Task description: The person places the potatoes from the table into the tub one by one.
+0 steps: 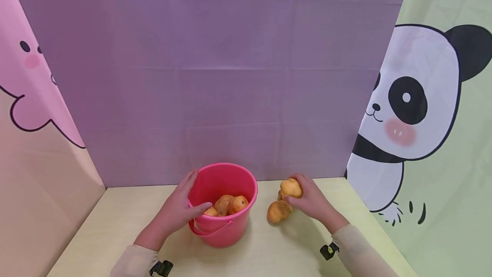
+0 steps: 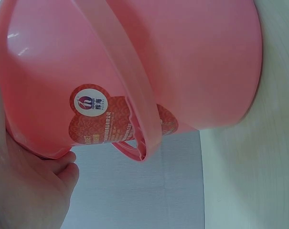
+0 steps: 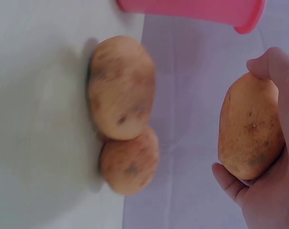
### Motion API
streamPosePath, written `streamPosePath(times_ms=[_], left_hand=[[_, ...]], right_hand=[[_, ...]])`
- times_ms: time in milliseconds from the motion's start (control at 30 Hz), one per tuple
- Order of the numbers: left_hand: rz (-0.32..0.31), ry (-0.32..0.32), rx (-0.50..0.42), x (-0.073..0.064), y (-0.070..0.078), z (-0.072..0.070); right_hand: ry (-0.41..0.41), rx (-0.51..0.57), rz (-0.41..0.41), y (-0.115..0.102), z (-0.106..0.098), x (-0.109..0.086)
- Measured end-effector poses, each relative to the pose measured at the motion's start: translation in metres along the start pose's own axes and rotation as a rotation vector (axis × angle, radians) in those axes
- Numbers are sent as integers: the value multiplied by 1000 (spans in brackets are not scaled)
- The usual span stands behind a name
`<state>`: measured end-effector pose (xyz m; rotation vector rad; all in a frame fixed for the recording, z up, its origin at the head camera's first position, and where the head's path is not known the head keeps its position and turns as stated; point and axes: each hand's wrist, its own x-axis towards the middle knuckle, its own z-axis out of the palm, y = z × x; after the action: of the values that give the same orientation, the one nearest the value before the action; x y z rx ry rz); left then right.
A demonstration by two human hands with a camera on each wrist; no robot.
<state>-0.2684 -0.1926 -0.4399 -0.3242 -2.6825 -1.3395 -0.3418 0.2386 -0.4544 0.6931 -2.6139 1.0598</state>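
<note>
A pink bucket stands on the table with several potatoes in it. My left hand holds its rim from the left, with the thumb lying over the near edge. In the left wrist view the hand lies along the rim, beside the bucket's label and hanging handle. To the right of the bucket, my right hand grips a potato between thumb and fingers, raised off the table. Two more potatoes, a nearer one and a partly hidden one, sit below it, touching each other.
The pale wooden table ends at a purple backdrop just behind the bucket. Side panels carry a pink cartoon figure on the left and a panda on the right.
</note>
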Motion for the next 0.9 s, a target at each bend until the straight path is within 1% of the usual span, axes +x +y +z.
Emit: streamPosePath(times_ms=[167,300,467,600,700,900], left_hand=[[2,4,9,1,1,0],[0,-2,11,0,1,0],[-3,1,9,-1,1,1],[-2,3,10,-1,1,1],[-4,5,12,-1,1,1],[-4,6,14,0,1,0]], right_hand=[[-14,21,39,-14,-1,10],[-14,23,33,-23,-3,18],[2,17,17,-34,-4,28],[9,17,-25,-44,-2,35],[2,15,-56,-52,1,41],[-31,32,-74,-72,11,53]])
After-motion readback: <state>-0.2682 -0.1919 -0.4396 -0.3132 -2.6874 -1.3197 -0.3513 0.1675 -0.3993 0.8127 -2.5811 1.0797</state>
